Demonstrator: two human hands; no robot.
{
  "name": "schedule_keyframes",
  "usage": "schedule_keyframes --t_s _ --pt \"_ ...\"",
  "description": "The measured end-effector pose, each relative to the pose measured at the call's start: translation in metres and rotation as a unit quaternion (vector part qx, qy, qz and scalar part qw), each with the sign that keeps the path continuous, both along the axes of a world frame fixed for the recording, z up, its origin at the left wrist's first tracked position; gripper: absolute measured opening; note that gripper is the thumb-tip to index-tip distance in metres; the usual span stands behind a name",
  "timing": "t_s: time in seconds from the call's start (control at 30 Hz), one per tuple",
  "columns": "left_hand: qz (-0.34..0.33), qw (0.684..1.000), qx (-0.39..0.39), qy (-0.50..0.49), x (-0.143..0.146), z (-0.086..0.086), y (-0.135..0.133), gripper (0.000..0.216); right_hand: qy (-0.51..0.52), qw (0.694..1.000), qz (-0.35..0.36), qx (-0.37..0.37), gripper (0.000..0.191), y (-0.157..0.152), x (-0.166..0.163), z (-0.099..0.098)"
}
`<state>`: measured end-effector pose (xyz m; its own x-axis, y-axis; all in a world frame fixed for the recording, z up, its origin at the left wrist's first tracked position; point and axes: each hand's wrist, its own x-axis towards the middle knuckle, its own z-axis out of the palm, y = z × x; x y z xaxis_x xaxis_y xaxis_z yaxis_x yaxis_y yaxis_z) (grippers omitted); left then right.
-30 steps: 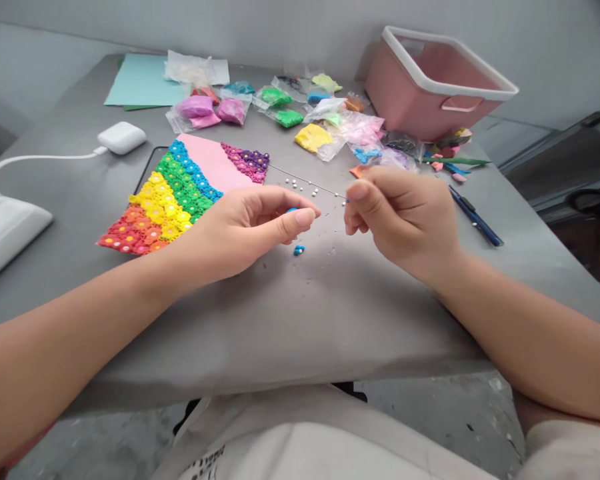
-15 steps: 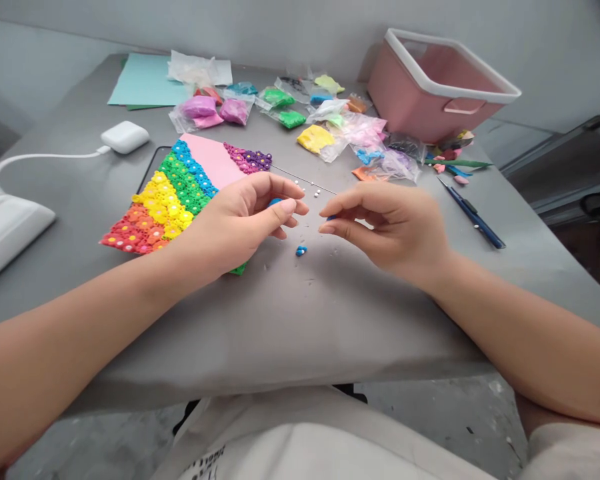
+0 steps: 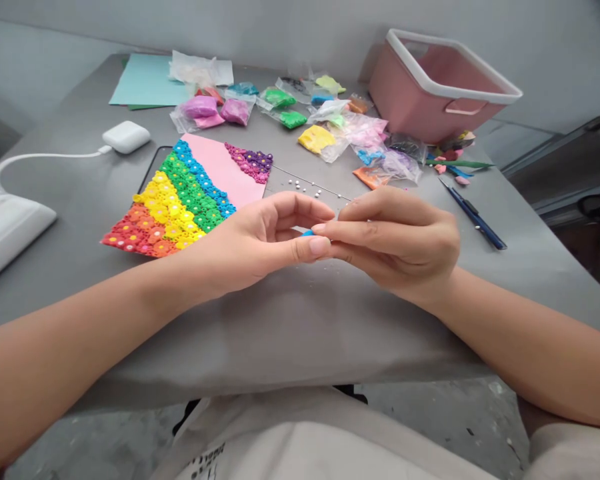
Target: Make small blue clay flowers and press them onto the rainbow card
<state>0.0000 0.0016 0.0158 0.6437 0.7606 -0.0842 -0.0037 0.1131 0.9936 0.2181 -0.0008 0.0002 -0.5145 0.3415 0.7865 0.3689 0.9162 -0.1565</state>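
A small lump of blue clay [image 3: 308,233] shows between my hands, mostly hidden by fingers. My left hand [image 3: 273,237] curls around it, thumb below and fingers above. From the other side, my right hand [image 3: 400,237] pinches at the same blue clay, its fingertips meeting those of the left. Behind my left wrist lies a pink card [image 3: 207,157] covered in bands of small clay flowers, red through yellow, green and blue, with purple at the far corner. Several tiny white beads [image 3: 318,194] and a thin metal rod [image 3: 293,172] lie just beyond my fingers.
Bags of coloured clay [image 3: 316,139] are strewn along the back. A pink bin [image 3: 415,93] stands at the back right, a dark blue craft knife [image 3: 475,217] before it. On the left are a white charging case [image 3: 127,137] with its cable and light blue sheets [image 3: 145,80].
My hands have come together from apart, the right moving left and the left moving right, and both now touch the blue clay. The small blue pieces on the table are now hidden from view.
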Motion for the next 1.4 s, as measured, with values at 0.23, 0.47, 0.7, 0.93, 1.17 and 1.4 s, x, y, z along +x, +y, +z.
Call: schedule_keyframes --t_s 0.23,0.47,0.7,0.93,1.17,1.4 --pt "0.032 0.998 -0.052 -0.022 0.001 0.002 0.001 0.019 -0.013 1.000 -0.011 -0.005 0.017 0.002 0.001 0.003" --pt "0.064 0.997 -0.039 -0.013 0.003 0.006 0.002 0.024 0.024 0.999 -0.022 -0.040 0.006 -0.003 -0.003 0.003" --pt "0.093 0.994 -0.003 0.049 0.004 0.009 0.000 0.015 0.063 0.985 -0.100 -0.129 0.013 0.001 -0.004 0.005" --pt "0.115 0.992 -0.029 0.047 0.005 0.008 0.002 0.016 0.033 0.964 -0.102 -0.243 0.049 0.005 0.003 0.009" --pt "0.149 0.985 0.050 0.073 -0.002 0.002 0.005 0.029 0.006 0.971 -0.093 -0.222 0.030 0.008 0.001 0.008" --pt "0.219 0.969 0.093 0.062 -0.001 -0.002 0.008 0.022 -0.008 0.967 -0.049 -0.249 0.032 0.008 0.004 0.011"
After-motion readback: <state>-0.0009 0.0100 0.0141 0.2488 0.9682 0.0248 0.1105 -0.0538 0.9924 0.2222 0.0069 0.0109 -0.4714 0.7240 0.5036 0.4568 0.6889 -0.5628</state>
